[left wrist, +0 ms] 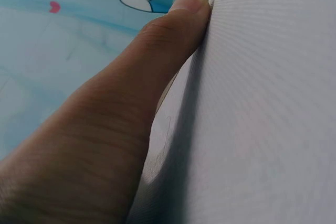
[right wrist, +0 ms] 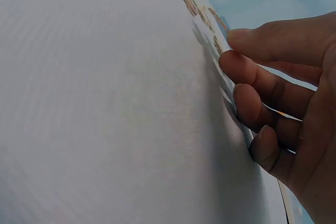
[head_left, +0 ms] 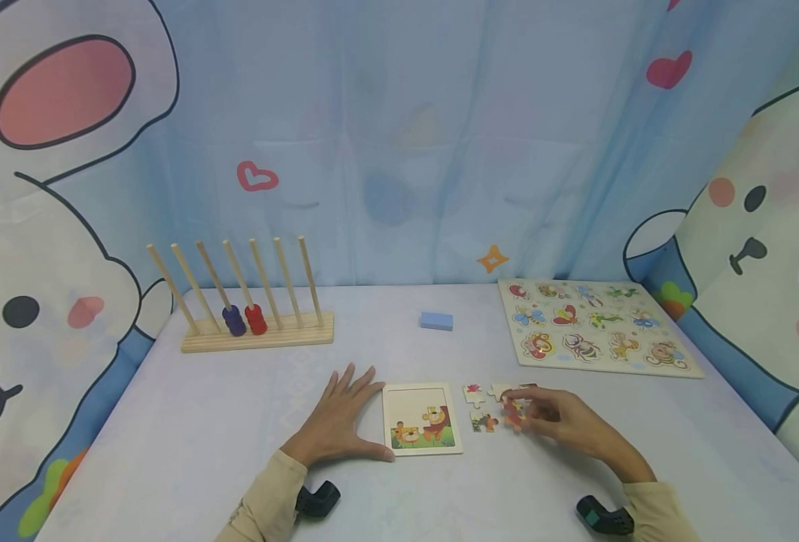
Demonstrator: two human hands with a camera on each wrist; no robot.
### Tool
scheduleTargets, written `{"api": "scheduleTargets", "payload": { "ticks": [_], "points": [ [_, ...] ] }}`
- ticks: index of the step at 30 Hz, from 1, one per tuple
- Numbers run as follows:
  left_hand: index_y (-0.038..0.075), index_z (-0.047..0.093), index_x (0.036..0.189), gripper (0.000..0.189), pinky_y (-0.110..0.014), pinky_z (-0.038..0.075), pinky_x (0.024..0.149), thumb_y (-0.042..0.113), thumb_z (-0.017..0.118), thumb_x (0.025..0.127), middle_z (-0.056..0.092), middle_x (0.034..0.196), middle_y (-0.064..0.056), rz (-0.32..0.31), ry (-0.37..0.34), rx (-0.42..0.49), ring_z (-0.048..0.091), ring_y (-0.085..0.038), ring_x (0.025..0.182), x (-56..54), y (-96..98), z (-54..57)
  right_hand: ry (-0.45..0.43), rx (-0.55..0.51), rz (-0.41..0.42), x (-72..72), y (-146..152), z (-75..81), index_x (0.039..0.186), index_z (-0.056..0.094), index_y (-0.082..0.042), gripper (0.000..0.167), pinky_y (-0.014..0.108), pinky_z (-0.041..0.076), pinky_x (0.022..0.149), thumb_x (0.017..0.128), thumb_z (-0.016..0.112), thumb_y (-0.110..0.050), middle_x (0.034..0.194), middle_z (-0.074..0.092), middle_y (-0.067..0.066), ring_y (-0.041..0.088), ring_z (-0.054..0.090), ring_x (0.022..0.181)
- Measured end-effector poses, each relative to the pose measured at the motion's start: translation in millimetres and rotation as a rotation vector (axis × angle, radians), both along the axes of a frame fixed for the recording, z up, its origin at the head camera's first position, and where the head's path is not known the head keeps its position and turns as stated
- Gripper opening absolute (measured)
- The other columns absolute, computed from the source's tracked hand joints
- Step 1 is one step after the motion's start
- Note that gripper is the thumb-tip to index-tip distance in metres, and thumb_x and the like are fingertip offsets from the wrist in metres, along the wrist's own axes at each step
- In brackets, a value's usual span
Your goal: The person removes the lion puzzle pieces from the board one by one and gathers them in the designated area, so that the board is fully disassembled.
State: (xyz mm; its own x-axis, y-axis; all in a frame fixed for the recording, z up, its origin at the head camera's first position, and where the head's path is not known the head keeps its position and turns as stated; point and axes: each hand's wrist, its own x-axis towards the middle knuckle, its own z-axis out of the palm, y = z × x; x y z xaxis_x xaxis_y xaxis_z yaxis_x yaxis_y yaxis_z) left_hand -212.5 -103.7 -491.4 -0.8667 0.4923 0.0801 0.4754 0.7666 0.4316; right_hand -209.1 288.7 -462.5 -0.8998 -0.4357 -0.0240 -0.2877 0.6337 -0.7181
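Observation:
A small puzzle tray (head_left: 421, 452) lies in the middle of the table, with bear-picture pieces filling its lower part. My left hand (head_left: 347, 423) is spread at its left side, index fingertip near the top left corner. In the left wrist view the straight thumb (left wrist: 191, 4) rests against the tray's edge. To the right of the tray, my right hand (head_left: 569, 423) pinches a reddish jigsaw piece (head_left: 511, 415) at its fingertips, partly hidden by the fingers. Loose jigsaw pieces (head_left: 484, 421) lie just left of it. The right wrist view shows the curled fingers (right wrist: 249, 103) close over the table.
Behind stands a wooden peg rack (head_left: 257, 342) with blue beads (head_left: 233, 321) and red beads (head_left: 256, 320). A blue block (head_left: 436, 321) lies at the back centre. A large insect picture board (head_left: 603, 365) lies back right. A patterned curtain (head_left: 399, 150) hangs behind.

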Motion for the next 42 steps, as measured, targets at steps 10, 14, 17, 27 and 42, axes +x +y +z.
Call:
{"api": "scheduleTargets", "payload": {
  "ticks": [10, 14, 17, 27, 42],
  "points": [
    [0.022, 0.038, 0.147, 0.108, -0.052, 0.001, 0.119, 0.077, 0.070, 0.060, 0.021, 0.159, -0.003, 0.002, -0.002, 0.000, 0.005, -0.031, 0.148, 0.0, 0.0, 0.0, 0.022, 0.031, 0.013, 0.3, 0.8, -1.1, 0.129, 0.060, -0.009, 0.045, 0.021, 0.043, 0.053, 0.085, 0.068, -0.003, 0.077, 0.055, -0.002, 0.004, 0.048, 0.066],
    [0.021, 0.039, 0.147, 0.109, -0.052, 0.001, 0.119, 0.077, 0.070, 0.059, 0.022, 0.159, -0.003, 0.002, 0.002, 0.000, 0.005, -0.032, 0.148, 0.0, 0.0, -0.2, 0.041, 0.061, 0.006, 0.0, -0.6, -1.7, 0.127, 0.061, -0.008, 0.045, 0.020, 0.042, 0.052, 0.083, 0.068, -0.003, 0.075, 0.054, -0.004, 0.003, 0.047, 0.065],
    [0.021, 0.039, 0.147, 0.109, -0.052, 0.001, 0.119, 0.077, 0.070, 0.060, 0.022, 0.159, -0.004, 0.000, 0.002, -0.001, 0.005, -0.032, 0.147, 0.1, 0.2, -0.2, 0.038, 0.072, -0.004, -0.1, -2.0, -1.7, 0.127, 0.062, -0.008, 0.045, 0.020, 0.041, 0.052, 0.082, 0.069, -0.003, 0.074, 0.054, -0.004, 0.003, 0.046, 0.065],
    [0.021, 0.038, 0.147, 0.109, -0.052, 0.001, 0.119, 0.078, 0.069, 0.060, 0.021, 0.159, -0.003, 0.002, 0.003, -0.004, 0.005, -0.031, 0.148, 0.1, 0.2, -1.0, 0.033, 0.092, -0.031, 0.3, -4.8, -1.8, 0.123, 0.064, -0.010, 0.040, 0.021, 0.039, 0.052, 0.083, 0.069, -0.004, 0.075, 0.052, -0.004, 0.003, 0.046, 0.066],
    [0.021, 0.038, 0.147, 0.110, -0.051, 0.000, 0.119, 0.079, 0.068, 0.059, 0.021, 0.159, -0.003, 0.005, 0.008, -0.012, 0.005, -0.031, 0.148, -1.0, 0.2, -1.7, 0.085, 0.108, -0.046, -1.8, -8.0, 1.9, 0.120, 0.065, -0.013, 0.035, 0.022, 0.041, 0.054, 0.085, 0.069, -0.007, 0.077, 0.054, -0.005, 0.005, 0.047, 0.068]
  ]
}}
